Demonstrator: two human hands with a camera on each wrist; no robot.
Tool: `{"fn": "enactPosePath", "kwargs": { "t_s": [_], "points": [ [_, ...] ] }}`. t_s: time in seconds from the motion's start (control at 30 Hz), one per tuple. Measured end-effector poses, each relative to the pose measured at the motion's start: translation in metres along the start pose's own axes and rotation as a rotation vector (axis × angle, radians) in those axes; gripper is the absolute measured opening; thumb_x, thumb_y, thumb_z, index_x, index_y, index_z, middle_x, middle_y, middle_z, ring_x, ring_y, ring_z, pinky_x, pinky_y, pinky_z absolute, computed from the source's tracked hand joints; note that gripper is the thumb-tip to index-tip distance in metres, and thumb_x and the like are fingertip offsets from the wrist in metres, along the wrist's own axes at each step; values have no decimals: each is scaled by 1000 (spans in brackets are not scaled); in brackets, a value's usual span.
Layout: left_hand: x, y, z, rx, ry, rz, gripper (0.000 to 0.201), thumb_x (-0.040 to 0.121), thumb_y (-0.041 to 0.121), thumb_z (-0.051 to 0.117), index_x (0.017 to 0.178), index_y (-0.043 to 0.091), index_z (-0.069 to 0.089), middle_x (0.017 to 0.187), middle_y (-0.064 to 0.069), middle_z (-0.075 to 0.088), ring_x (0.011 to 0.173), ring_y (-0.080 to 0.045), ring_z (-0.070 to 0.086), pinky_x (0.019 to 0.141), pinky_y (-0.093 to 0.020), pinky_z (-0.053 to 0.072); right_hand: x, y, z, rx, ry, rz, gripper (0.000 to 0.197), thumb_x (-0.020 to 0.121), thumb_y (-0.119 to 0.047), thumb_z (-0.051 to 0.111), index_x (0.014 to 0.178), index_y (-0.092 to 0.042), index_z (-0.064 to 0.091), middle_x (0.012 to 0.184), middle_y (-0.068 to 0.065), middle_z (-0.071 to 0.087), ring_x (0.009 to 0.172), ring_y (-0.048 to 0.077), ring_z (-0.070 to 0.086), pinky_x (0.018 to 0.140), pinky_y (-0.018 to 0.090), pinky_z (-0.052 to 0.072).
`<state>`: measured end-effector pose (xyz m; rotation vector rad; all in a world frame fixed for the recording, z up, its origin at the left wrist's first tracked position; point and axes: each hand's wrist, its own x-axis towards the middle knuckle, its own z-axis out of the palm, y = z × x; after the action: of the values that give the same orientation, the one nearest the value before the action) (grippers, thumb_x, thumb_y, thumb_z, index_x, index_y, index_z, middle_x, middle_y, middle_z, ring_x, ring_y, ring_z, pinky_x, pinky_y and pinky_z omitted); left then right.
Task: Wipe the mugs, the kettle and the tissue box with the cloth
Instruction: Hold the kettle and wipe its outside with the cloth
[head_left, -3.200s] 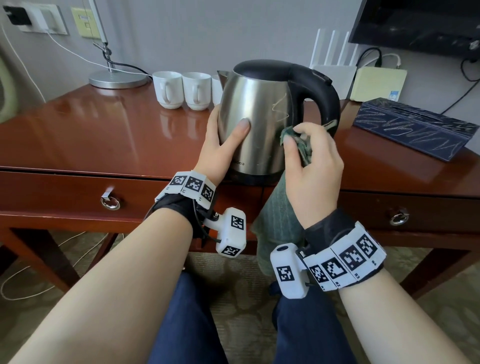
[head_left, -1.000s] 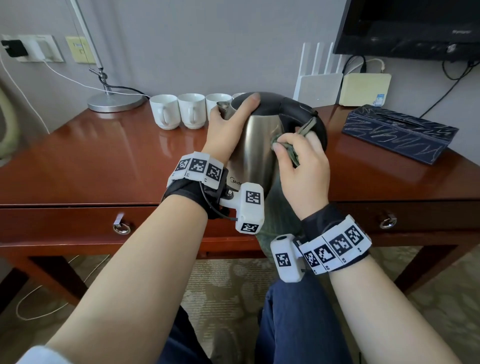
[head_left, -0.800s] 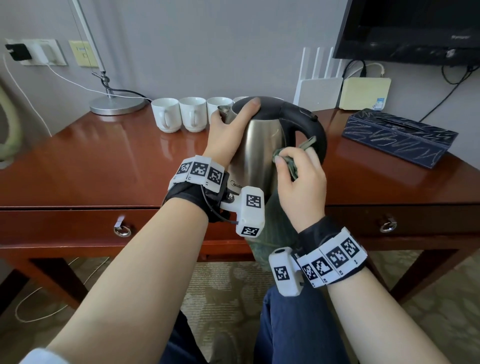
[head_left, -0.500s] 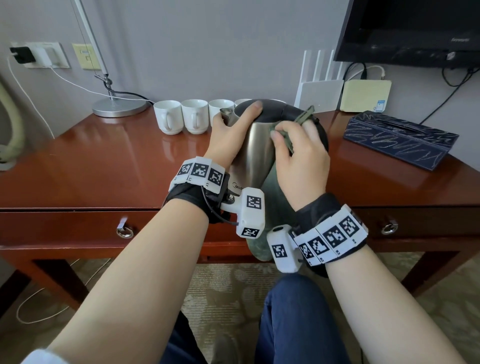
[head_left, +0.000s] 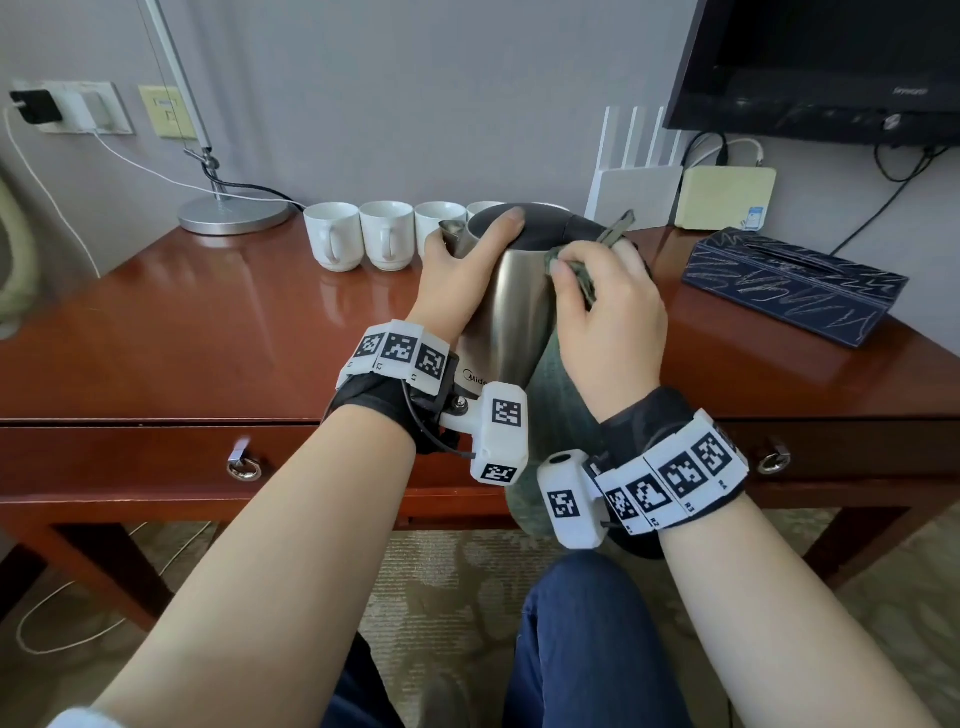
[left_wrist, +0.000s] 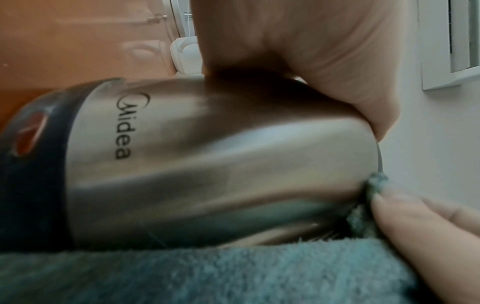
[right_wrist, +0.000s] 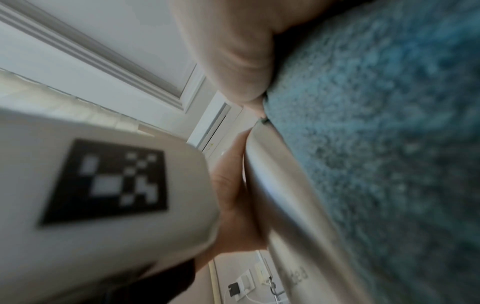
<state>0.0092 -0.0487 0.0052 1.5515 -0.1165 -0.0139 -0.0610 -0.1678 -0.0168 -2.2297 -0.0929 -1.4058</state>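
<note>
The left half of the desk (head_left: 171, 332) lies bare and gives open passage from the front edge toward the lamp base (head_left: 234, 214) at the back corner. A row of white mugs (head_left: 387, 236) stands close together along the wall, just behind the kettle (head_left: 514, 312), blocking any reach straight back (the rightmost ones are partly hidden by it). Right of the kettle a strip of bare wood separates it from the tissue box (head_left: 795, 283). Behind that strip stand a white router (head_left: 634, 195) and a yellowish box (head_left: 727, 197), with cables hanging from the television (head_left: 815, 62) above.
</note>
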Motion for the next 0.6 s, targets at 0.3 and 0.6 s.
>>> {"fn": "enactPosePath", "kwargs": {
  "t_s": [0.3, 0.6],
  "points": [
    [1, -1, 0, -5, 1, 0, 94, 78, 59, 72, 148, 13, 30, 137, 2, 51, 120, -15, 54, 106, -34, 42, -36, 6, 9, 43, -110, -181, 7, 91, -12, 62, 93, -8, 68, 87, 9, 57, 66, 23, 56, 48, 33, 49],
    [3, -6, 2, -19, 44, 14, 86, 74, 60, 73, 141, 18, 39, 130, 6, 55, 118, -12, 55, 108, -35, 42, -60, 37, -10, 36, -140, 85, 6, 92, -8, 59, 91, -9, 65, 92, 2, 57, 75, 16, 54, 61, 25, 38]
  ]
}}
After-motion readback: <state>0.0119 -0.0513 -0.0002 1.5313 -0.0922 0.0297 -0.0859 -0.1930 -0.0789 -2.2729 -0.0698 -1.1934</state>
